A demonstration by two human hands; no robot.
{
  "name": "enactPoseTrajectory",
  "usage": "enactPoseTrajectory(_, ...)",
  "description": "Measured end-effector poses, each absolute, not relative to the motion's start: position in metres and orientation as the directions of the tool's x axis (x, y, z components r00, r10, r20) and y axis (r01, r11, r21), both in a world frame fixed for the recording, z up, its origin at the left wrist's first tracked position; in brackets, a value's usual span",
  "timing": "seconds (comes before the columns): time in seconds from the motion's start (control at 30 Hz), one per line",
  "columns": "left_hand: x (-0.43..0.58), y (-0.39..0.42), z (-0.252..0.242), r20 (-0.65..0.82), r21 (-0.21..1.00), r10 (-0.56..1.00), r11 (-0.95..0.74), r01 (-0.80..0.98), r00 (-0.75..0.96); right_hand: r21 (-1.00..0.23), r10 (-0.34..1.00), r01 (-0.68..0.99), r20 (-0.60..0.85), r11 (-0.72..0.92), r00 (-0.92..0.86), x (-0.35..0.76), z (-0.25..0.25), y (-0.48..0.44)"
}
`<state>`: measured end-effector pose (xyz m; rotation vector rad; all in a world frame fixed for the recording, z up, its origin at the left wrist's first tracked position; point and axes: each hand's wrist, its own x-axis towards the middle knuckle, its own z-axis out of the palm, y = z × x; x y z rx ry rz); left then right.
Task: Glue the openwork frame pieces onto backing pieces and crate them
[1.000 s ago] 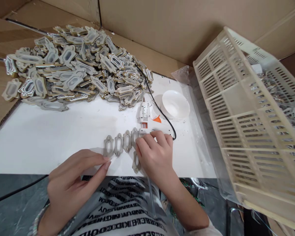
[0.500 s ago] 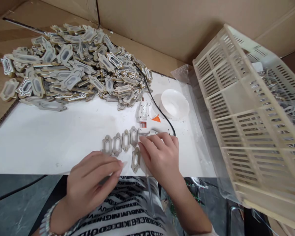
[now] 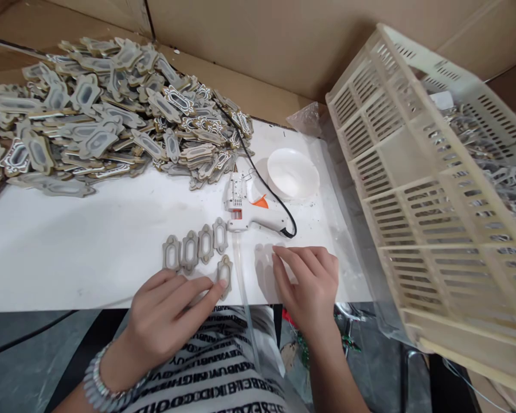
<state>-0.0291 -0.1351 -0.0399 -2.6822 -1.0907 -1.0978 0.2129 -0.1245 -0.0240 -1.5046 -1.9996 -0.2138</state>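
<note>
Over the near edge of the white board, my left hand (image 3: 169,310) has its fingers loosely stretched out, a fingertip touching a small grey frame-shaped plate (image 3: 225,269) that lies apart. Just behind it, several like plates (image 3: 190,250) lie side by side in a slanting row. To the right, my right hand (image 3: 305,281) hovers above the board with fingers bent and thumb and forefinger a little apart; nothing shows between them. A white glue gun (image 3: 258,215) with an orange trigger lies beyond the hands. Its clear glue stick (image 3: 242,275) runs back toward my body, between both hands.
A big heap of the same plates (image 3: 112,115) covers the back left. One white bowl (image 3: 293,174) stands behind the glue gun, whose black cable (image 3: 262,179) crosses the board. At right, a tilted cream plastic crate (image 3: 395,189) holds many small metal-looking parts.
My right hand has moved right, away from the glue gun and glue stick. My left hand has come to the lone plate and touches it. The view has shifted slightly.
</note>
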Motion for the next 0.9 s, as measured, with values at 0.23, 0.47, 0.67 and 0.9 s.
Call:
enactPoseTrajectory(0.23,-0.024,-0.135,-0.041,0.604,0.211,0.610,-0.743,0.635,0.513,-0.261,0.813,0.904,0.565,0.338,-0.141,0.217,-0.022,-0.128)
enactPoseTrajectory(0.47,-0.017,-0.130,-0.033,0.613,0.188,0.607,-0.734,0.653,0.506,-0.269,0.819,0.901,0.556,0.340,-0.143,0.220,-0.022,-0.128)
enactPoseTrajectory(0.67,-0.017,-0.131,-0.036,0.587,0.200,0.633,-0.718,0.667,0.505,-0.293,0.827,0.899,0.550,0.324,-0.119,0.222,-0.024,-0.130)
enactPoseTrajectory(0.9,-0.016,-0.130,-0.037,0.556,0.206,0.643,-0.720,0.662,0.527,-0.310,0.831,0.892,0.544,0.329,-0.117,0.223,-0.025,-0.129)
